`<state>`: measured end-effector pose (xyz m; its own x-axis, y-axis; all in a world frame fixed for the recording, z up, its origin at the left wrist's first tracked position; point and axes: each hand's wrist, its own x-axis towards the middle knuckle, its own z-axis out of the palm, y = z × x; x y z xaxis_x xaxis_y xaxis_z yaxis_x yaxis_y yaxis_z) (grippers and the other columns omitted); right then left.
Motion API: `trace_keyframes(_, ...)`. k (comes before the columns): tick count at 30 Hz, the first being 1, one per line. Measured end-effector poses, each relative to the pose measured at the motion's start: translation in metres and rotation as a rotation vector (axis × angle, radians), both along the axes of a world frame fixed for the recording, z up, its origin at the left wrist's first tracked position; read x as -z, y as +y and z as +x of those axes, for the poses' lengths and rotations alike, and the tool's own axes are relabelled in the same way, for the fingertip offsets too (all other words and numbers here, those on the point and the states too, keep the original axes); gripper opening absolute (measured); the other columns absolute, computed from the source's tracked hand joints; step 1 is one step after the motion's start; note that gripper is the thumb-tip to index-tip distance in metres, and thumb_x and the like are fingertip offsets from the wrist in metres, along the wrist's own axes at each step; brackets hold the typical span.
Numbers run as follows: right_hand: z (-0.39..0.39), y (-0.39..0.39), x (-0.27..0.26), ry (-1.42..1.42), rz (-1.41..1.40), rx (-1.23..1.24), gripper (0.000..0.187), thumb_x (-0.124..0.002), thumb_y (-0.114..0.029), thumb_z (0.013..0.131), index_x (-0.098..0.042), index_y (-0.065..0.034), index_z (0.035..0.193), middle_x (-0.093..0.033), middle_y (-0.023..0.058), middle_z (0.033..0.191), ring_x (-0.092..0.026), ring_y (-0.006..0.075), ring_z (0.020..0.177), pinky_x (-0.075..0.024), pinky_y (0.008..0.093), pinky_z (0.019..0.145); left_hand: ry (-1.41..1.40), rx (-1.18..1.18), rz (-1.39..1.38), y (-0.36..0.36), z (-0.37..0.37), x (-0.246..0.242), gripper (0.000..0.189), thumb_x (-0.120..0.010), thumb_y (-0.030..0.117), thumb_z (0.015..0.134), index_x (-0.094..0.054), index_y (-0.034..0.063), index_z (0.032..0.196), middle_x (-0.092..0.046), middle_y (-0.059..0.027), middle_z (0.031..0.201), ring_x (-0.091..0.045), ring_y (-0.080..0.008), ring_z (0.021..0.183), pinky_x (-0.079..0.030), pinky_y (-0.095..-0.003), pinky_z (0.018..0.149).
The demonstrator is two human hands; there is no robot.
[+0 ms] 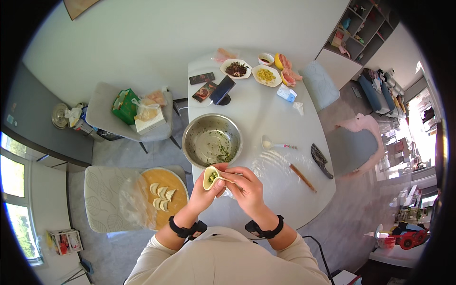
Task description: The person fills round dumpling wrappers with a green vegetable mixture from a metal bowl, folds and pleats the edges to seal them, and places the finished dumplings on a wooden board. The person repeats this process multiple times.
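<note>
A half-folded dumpling wrapper [208,182] with chopped green and yellow filling [213,176] showing in its opening is held between both hands. My left hand [201,195] cups it from the left side, thumb on its edge. My right hand [247,187] pinches the right side of the dough together. Just beyond the hands stands a large steel bowl [199,139], with bits of green filling stuck to its inside. To the left, several folded dumplings [162,192] lie on a round wooden board [178,178] on a chair, partly under clear plastic film [133,199].
On the white table [249,117] are a spoon [270,143], a wooden rolling pin [302,178] and a dark-bladed knife [320,160] near the right edge. Plates of food [266,75], a phone on a stand [222,89] and a tissue pack [286,93] sit farther back. Chairs [101,110] flank the table.
</note>
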<state>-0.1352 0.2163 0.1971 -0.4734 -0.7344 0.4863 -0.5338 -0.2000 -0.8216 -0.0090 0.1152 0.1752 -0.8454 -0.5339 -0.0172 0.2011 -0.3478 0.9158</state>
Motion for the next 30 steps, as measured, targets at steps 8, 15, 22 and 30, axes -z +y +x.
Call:
trace_keyframes(8,-0.017,0.012,-0.008,0.127,0.032,-0.2,0.036,-0.075,0.005,0.078,-0.068,-0.0052,0.112,-0.063,0.0102,0.108,-0.065,0.0274,0.093,-0.0558,0.0343,0.074,-0.206,0.058,-0.555,-0.002,0.007,-0.034,0.056,-0.064,0.029,0.098,-0.044,-0.0003,0.141,-0.065,-0.0105,0.111,-0.063,-0.0204,0.095,-0.051,-0.0321,0.084)
trace_keyframes(15,-0.016,0.021,-0.02,-0.157,0.175,-0.202,0.048,-0.073,0.006,0.079,-0.06,-0.005,0.123,-0.063,0.0134,0.111,-0.065,0.0303,0.096,-0.0573,0.0366,0.078,-0.149,0.169,-0.694,-0.005,0.006,-0.038,0.056,-0.068,0.018,0.094,-0.044,0.0,0.141,-0.058,-0.021,0.129,-0.057,-0.0362,0.118,-0.045,-0.0408,0.1)
trace_keyframes(22,-0.017,0.019,-0.022,-0.019,0.101,-0.178,0.05,-0.07,0.011,0.079,-0.061,-0.003,0.126,-0.063,0.0134,0.114,-0.065,0.0292,0.098,-0.0594,0.0359,0.081,-0.103,0.277,-0.509,-0.007,0.002,-0.035,0.066,-0.066,0.02,0.096,-0.033,-0.0029,0.148,-0.043,-0.0169,0.149,-0.043,-0.0256,0.136,-0.034,-0.037,0.112)
trace_keyframes(30,-0.02,0.018,-0.021,-0.041,0.13,-0.189,0.048,-0.068,0.012,0.08,-0.061,-0.0023,0.125,-0.062,0.0134,0.118,-0.065,0.0285,0.102,-0.0592,0.0345,0.084,-0.146,0.199,-0.285,-0.001,-0.005,-0.04,0.066,-0.069,0.017,0.093,-0.035,-0.0024,0.147,-0.05,-0.0127,0.137,-0.049,-0.0189,0.127,-0.041,-0.0335,0.106)
